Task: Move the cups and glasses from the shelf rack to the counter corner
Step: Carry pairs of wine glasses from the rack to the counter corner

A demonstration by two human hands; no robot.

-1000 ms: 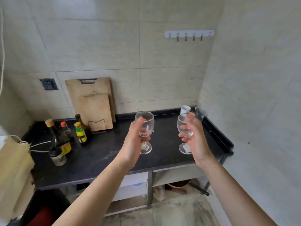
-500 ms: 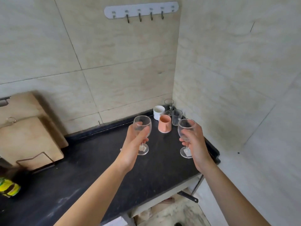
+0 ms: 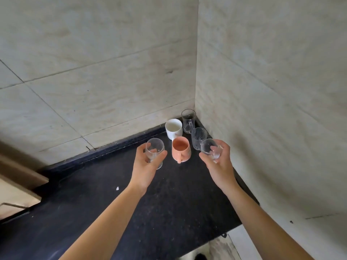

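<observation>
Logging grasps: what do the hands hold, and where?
Each holds a wine glass by the bowl: left hand the left glass, right hand the right glass.

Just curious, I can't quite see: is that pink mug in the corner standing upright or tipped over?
Upright. The pink mug stands on the counter with its open mouth facing up.

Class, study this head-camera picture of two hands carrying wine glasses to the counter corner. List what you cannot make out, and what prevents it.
Head view only:
- Left wine glass: stem hidden by the left hand.
- Right wine glass: stem and foot hidden by the right hand.
- Striped glass: its base is covered by the right wine glass.
- Wooden board: cut off by the left edge.
- Shelf rack: out of frame.
</observation>
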